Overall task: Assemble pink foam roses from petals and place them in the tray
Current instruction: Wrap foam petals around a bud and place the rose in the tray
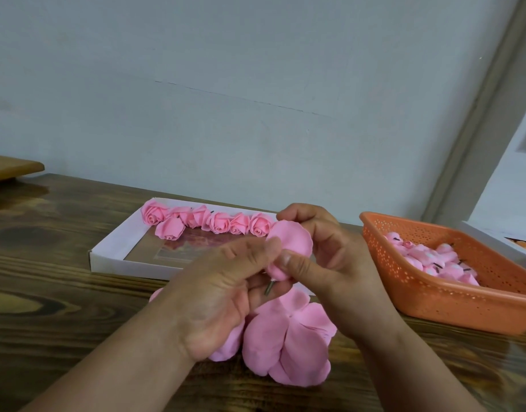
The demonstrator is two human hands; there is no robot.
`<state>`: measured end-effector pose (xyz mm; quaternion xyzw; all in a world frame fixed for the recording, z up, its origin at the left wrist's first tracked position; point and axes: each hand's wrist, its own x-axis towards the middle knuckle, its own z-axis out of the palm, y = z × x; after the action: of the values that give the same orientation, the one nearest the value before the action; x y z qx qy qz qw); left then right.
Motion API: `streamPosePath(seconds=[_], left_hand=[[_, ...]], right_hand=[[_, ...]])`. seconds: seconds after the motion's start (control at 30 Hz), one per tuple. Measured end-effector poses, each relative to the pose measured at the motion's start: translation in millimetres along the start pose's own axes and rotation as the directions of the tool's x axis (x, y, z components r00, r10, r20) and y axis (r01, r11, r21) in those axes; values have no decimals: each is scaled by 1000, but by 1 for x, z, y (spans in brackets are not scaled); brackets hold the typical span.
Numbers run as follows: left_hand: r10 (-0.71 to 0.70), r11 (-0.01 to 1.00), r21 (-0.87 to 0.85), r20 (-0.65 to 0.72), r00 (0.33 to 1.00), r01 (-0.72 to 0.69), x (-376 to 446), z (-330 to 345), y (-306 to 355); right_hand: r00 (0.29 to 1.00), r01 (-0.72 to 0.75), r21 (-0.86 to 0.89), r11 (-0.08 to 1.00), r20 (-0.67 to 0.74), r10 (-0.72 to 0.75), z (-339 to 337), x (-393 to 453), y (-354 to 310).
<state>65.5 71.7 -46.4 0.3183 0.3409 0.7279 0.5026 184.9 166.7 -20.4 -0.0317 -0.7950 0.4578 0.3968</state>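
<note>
Wrapping comes first for us now: we judge the step in hand to be folding a round pink foam petal (291, 237) around the small pink foam bud on its short dark stem (278, 270), held up between both hands above the wooden table (62, 278). To do it well, we should keep the petal's lower edge pressed tight against the bud's base while the upper edge stays loose and curved, so that it reads as a rose and not a tube. We should also turn the bud a little for each new petal, so that the seams overlap rather than stack.

Our left hand (223, 295) pinches the bud from the left, thumb tip against the petal's edge, the stem poking down just below the fingers. Our right hand (330, 257) curls round the petal from behind and the right, its thumb pressed on the bud's front. So the work sits between the two thumbs, touching both.

Below the hands lies a loose heap of pink foam petals (285, 340). Finished pink roses (208, 223) line the far edge of the shallow white cardboard tray (107, 248), behind the hands. An orange perforated plastic basket (434, 295) of buds stands to the right.
</note>
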Motion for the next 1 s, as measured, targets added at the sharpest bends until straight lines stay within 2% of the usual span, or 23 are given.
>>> streamPosePath(seconds=[0.33,0.53,0.6,0.73,1.0], left_hand=[[54,998,39,-82,995,-51,-6,9,2],[76,994,85,-87,993,-69,-12,15,7],[80,992,101,-99,992,-70,-13,17,7],[84,990,119,-83,993,-74,-14,19,6],[98,978,191,-46,994,-87,-15,18,9]], right_hand=[[1000,23,59,998,3,-24,2,-2,2],[997,57,81,995,-66,-51,-1,-1,4],[996,79,18,997,-40,-78,-4,0,3],[988,122,-103,987,106,-111,-13,2,1],[994,61,-83,995,99,-53,-14,2,2]])
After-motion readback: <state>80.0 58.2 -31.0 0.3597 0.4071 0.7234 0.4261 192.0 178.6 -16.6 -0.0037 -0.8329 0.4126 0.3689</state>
